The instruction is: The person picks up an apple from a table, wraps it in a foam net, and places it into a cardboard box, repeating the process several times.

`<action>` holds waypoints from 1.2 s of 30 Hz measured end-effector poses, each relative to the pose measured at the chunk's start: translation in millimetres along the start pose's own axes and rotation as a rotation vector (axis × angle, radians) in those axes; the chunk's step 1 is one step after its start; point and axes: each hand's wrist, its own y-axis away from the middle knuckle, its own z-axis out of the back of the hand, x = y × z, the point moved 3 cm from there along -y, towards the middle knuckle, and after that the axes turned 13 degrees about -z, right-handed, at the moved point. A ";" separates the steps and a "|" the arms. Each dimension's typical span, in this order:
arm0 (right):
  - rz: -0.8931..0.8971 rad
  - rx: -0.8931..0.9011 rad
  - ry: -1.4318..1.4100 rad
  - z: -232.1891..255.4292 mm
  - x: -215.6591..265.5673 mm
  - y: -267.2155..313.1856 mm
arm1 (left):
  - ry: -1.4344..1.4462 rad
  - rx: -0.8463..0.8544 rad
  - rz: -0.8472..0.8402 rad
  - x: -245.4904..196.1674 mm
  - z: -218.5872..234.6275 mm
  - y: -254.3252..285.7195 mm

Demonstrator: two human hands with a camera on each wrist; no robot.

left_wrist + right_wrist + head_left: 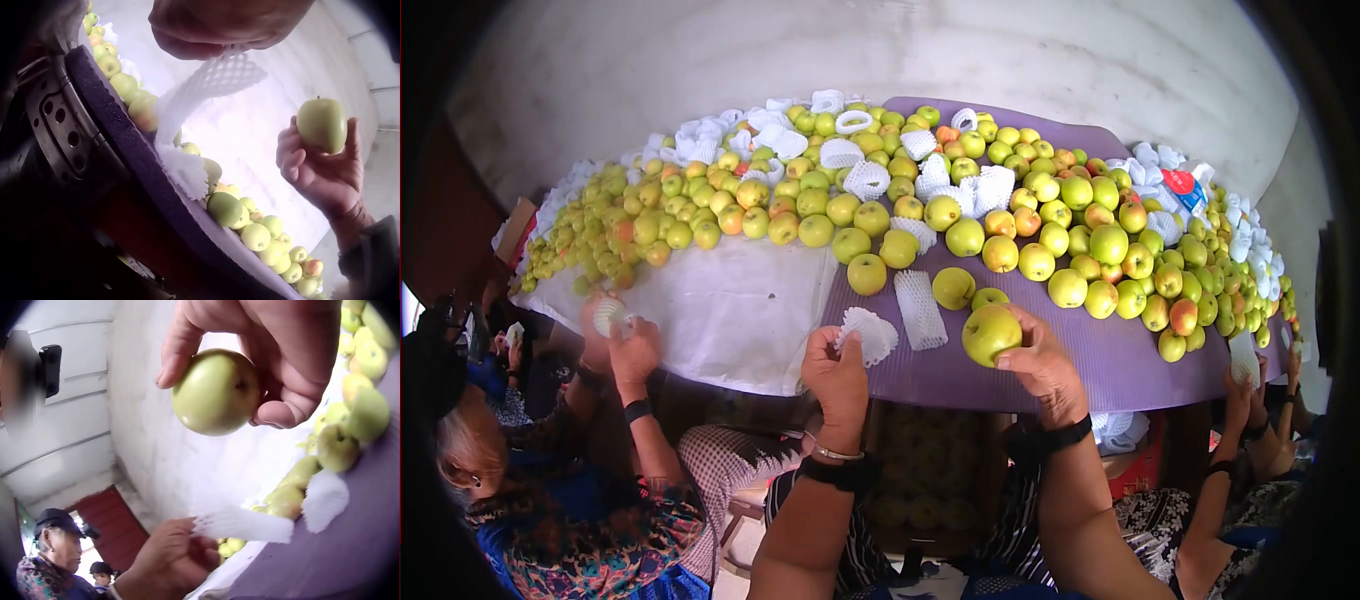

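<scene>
Between thumb and fingers, my left hand (838,378) pinches one end of a white foam net sleeve (870,336) above the table's near edge. The sleeve (219,81) hangs out long and limp in the left wrist view. My right hand (1045,365) grips a yellow-green apple (990,335) at its side, thumb and fingers around it. Seen from the right wrist, the apple (215,392) has its dimpled end turned toward the fingers. Another foam net sleeve (920,310) lies flat on the purple mat (990,380), between the hands and the heaped apples.
A long heap of green and reddish apples (815,230) stretches along the table, with white foam nets among them. A white sheet (730,310) covers the left part. Another person's hands (630,345) hold a net at left; further hands (1245,390) work at right.
</scene>
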 end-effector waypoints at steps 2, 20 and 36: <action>0.004 0.058 -0.022 -24.0 -0.6 1.9 | -0.056 0.017 -0.040 -3.5 -2.5 1.6; -0.043 0.135 -0.053 -47.1 -39.5 -33.5 | -0.284 0.342 -0.445 -29.9 -18.3 16.2; 0.277 -0.531 0.616 -37.4 -45.4 -35.4 | -0.119 0.430 -0.291 -10.3 -19.9 26.5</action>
